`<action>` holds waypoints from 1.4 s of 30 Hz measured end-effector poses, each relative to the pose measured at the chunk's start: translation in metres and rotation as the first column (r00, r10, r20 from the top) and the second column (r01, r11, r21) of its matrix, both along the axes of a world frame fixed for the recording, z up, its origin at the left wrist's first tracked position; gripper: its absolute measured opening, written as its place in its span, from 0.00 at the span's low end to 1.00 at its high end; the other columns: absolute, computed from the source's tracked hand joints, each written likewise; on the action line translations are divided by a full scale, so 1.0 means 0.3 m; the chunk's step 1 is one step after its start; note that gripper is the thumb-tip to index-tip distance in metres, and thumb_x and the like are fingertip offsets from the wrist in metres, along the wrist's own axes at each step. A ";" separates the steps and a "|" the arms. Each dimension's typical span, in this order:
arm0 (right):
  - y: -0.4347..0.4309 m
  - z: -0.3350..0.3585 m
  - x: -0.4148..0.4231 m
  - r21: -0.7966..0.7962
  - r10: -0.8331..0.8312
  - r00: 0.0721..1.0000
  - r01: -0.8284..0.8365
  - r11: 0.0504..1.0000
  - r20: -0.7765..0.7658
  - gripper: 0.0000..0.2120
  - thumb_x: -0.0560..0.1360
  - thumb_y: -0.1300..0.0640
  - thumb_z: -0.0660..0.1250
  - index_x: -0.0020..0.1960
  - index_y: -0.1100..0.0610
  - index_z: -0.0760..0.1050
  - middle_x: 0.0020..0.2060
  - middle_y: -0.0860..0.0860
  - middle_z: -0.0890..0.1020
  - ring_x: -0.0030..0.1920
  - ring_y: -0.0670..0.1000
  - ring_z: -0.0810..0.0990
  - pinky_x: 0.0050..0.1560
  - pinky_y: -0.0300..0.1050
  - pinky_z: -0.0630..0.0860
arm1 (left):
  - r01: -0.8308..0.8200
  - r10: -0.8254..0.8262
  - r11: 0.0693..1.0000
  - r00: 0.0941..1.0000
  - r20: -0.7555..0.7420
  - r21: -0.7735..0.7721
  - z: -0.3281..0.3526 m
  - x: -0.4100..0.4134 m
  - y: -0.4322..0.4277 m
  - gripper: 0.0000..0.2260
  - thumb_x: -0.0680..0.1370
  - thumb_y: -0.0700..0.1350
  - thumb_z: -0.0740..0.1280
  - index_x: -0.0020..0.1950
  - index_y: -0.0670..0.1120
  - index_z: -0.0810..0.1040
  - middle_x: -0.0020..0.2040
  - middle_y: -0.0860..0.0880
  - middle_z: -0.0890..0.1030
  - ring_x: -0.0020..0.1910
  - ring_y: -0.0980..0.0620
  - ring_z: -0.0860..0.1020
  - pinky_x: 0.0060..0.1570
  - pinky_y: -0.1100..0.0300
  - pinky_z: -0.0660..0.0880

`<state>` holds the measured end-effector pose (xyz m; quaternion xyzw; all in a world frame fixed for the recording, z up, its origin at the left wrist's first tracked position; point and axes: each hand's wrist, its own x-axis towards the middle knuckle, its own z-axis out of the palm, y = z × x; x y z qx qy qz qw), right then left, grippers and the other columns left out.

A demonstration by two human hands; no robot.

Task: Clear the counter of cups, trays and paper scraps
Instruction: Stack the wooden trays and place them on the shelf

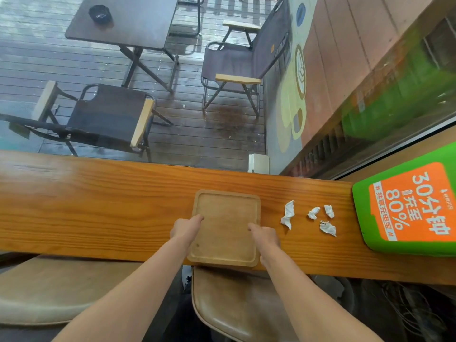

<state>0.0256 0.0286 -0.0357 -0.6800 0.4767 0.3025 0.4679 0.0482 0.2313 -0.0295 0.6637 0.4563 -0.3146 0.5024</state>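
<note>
A square wooden tray (225, 211) lies on the wooden counter (98, 206), its near edge sticking out a little past the counter's front. My left hand (186, 229) grips the tray's left rim, thumb on top. On the tray's right rim sits my right hand (265, 236), gripping it the same way. Nothing lies in the tray. To its right, several crumpled white paper scraps lie on the counter: a long one (288, 214), two small ones (313, 213) (329, 211) and a stained one (327, 228). No cup is in view.
A green and orange charging box (407, 208) stands at the counter's right end. Two padded stools (227, 307) (49, 290) sit under the counter's front edge. Beyond the window are a deck, folding chairs and a dark table.
</note>
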 end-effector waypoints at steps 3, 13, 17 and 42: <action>-0.011 -0.003 0.008 0.008 -0.038 0.999 0.038 0.999 0.002 0.25 0.76 0.48 0.67 0.69 0.60 0.72 0.64 0.56 0.77 0.58 0.57 0.74 0.50 0.48 0.70 | -0.046 0.046 0.999 0.999 -0.015 0.014 -0.011 0.000 0.004 0.31 0.74 0.58 0.71 0.69 0.39 0.72 0.62 0.39 0.78 0.59 0.39 0.77 0.62 0.43 0.75; -0.046 -0.052 -0.020 0.117 -0.109 0.994 0.107 0.987 0.005 0.31 0.76 0.49 0.71 0.73 0.59 0.64 0.59 0.54 0.76 0.58 0.56 0.76 0.57 0.53 0.76 | -0.129 0.121 0.964 0.992 -0.046 -0.233 -0.055 -0.001 0.007 0.29 0.74 0.52 0.75 0.68 0.37 0.73 0.58 0.39 0.82 0.56 0.38 0.81 0.57 0.41 0.78; -0.082 -0.042 -0.022 0.208 -0.139 0.989 0.126 0.970 0.048 0.27 0.76 0.52 0.72 0.69 0.60 0.68 0.55 0.53 0.79 0.54 0.55 0.79 0.55 0.53 0.78 | -0.111 0.105 0.946 0.994 -0.037 -0.306 -0.029 -0.002 0.002 0.18 0.76 0.48 0.73 0.59 0.37 0.78 0.46 0.41 0.86 0.46 0.41 0.85 0.39 0.47 0.82; -0.304 0.608 -0.129 0.368 -0.310 0.857 0.155 0.917 0.411 0.10 0.72 0.54 0.75 0.50 0.55 0.79 0.48 0.55 0.84 0.49 0.57 0.82 0.55 0.54 0.79 | 0.422 -0.282 0.853 0.869 0.408 -0.308 0.546 0.087 -0.198 0.15 0.74 0.52 0.74 0.53 0.42 0.80 0.37 0.46 0.87 0.41 0.43 0.84 0.30 0.55 0.80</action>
